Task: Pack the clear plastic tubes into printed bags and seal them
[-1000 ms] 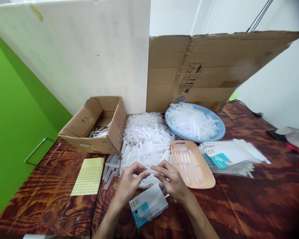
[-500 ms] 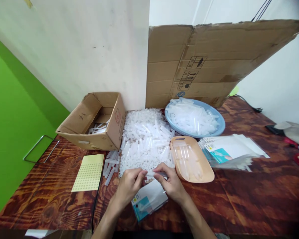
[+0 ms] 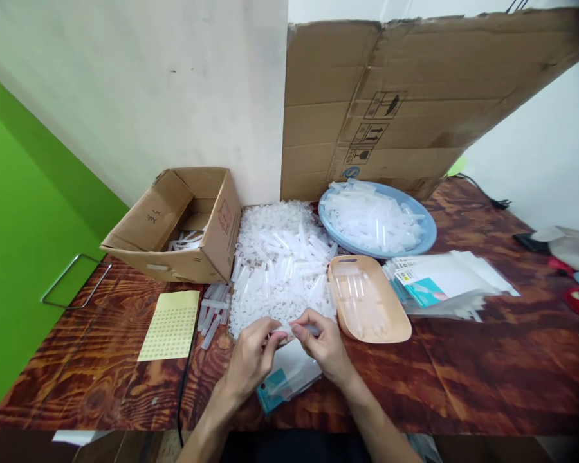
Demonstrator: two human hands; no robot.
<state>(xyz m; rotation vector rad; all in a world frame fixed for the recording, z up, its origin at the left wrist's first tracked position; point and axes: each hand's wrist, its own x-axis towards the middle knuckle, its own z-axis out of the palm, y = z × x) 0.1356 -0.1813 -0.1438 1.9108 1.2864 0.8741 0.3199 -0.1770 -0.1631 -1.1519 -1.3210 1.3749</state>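
Observation:
My right hand (image 3: 327,352) is closed on a translucent plastic tube (image 3: 311,330), which sticks out between its fingers. My left hand (image 3: 251,355) pinches a small clear plastic piece (image 3: 284,328) at the tube's other end; its exact shape is partly hidden by the fingers. Both hands meet just in front of a large pile of clear tubes and small clear pieces (image 3: 282,276). Under them lies a clear packet with a white and teal card (image 3: 289,373), partly covered by my left hand.
An open cardboard box (image 3: 212,257) stands left of the pile, with a yellow sticker sheet (image 3: 170,325) and several loose tubes (image 3: 213,313) before it. To the right are a peach tray (image 3: 399,328), a blue basin of tubes (image 3: 428,226) and stacked card packets (image 3: 453,273). A large cardboard sheet (image 3: 328,83) leans behind.
My fingertips have drawn closer together around the tube and the small piece. The camera has tilted a little, so the table sits higher in view.

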